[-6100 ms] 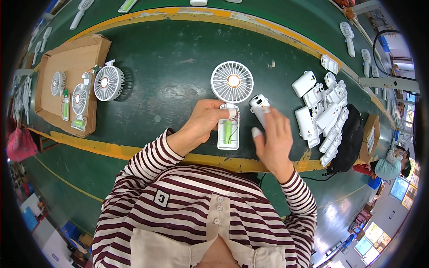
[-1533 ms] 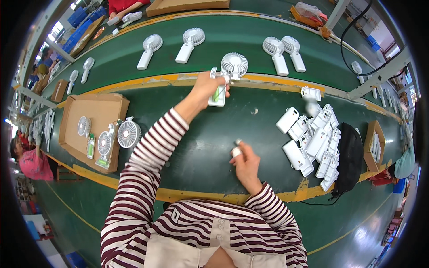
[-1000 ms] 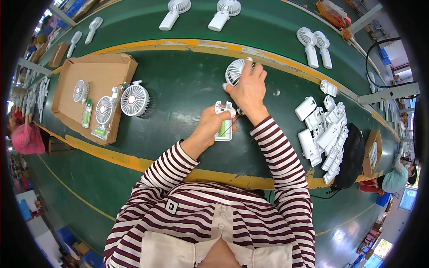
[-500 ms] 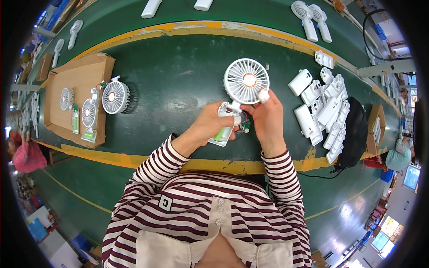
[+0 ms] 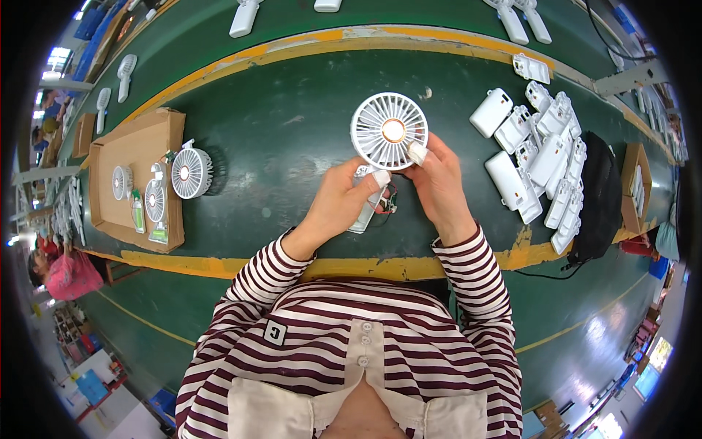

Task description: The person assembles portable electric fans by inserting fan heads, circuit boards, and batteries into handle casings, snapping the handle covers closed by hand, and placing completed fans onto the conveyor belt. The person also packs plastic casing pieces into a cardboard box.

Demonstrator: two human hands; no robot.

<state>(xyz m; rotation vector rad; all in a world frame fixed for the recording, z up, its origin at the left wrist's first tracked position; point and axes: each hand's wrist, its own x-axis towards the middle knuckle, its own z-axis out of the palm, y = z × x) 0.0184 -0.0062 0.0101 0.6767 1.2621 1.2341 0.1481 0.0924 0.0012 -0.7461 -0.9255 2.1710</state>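
A white hand-held fan with a round slatted head (image 5: 369, 139) is held between my two hands above the green table. My left hand (image 5: 333, 201) grips its open handle shell (image 5: 362, 219), the thumb lying over the neck just under the head. My right hand (image 5: 442, 186) pinches the lower right rim of the fan head, with a white wrap on the thumb. Thin wires and a small circuit board (image 5: 386, 201) stick out beside the handle. My left hand hides most of the shell's inside.
To the left, a cardboard tray (image 5: 102, 208) holds fan parts, and another fan head (image 5: 191, 173) rests at its edge. White handle shells (image 5: 506, 179) lie heaped on the right, beside a black bag (image 5: 596, 201) and a cardboard box (image 5: 635, 190). Finished-looking fans (image 5: 245, 18) lie beyond the yellow edge.
My left thumb has moved up from the handle shell to the neck beneath the fan head. The green battery that showed in the shell is now hidden.
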